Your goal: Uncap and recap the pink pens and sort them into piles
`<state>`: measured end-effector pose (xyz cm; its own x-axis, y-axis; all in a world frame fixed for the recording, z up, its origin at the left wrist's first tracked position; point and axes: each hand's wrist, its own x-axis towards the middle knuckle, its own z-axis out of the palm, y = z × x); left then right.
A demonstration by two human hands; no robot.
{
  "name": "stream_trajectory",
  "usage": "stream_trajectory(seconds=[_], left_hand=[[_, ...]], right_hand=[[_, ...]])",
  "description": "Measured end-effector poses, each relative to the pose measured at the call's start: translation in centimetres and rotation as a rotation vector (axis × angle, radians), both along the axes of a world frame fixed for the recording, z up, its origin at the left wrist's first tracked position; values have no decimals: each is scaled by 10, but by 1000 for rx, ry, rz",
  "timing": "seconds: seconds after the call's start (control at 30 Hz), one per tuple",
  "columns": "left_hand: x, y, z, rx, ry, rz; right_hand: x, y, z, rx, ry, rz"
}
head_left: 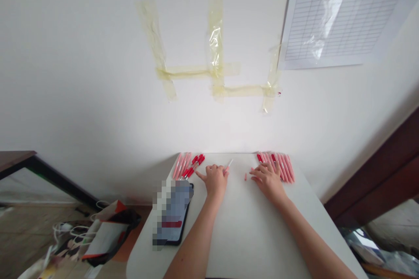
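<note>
My left hand [216,178] is at the far middle of the white table [238,226], thumb and forefinger closed on a pen part [230,163] with a pink end and a thin pale tip. Its little finger sticks out to the left. My right hand [269,178] reaches in from the right, thumb and forefinger close together at a small pink pen part [252,169], mostly hidden by the fingers. Between the hands a short pink piece [245,177] stands or lies on the table; I cannot tell which. Pink pens [288,168] lie in a row by my right hand.
More pink pens [181,165] and several red pen parts [194,166] lie at the far left. A phone [176,213], partly pixelated, rests at the left edge. A white wall [98,74] with tape rises behind the table. Bags [108,231] stand on the floor at left.
</note>
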<state>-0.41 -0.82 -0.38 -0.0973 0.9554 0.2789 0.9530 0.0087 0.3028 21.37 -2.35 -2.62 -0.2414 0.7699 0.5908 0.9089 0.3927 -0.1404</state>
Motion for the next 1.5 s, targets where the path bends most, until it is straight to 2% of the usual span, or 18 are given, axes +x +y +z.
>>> stream_trajectory(seconds=[0.3,0.63,1.13,1.5], left_hand=[[3,0,0,65,-114,-51],[14,-5,-3,75,-161,-299],[17,-9,3,43,-144,-338],[11,-5,1,59,-187,-270]], right_hand=[[1,1,-2,5,29,-3],[4,5,-7,88,4,-57],[-7,-2,1,25,24,-1],[11,5,-2,76,46,-62]])
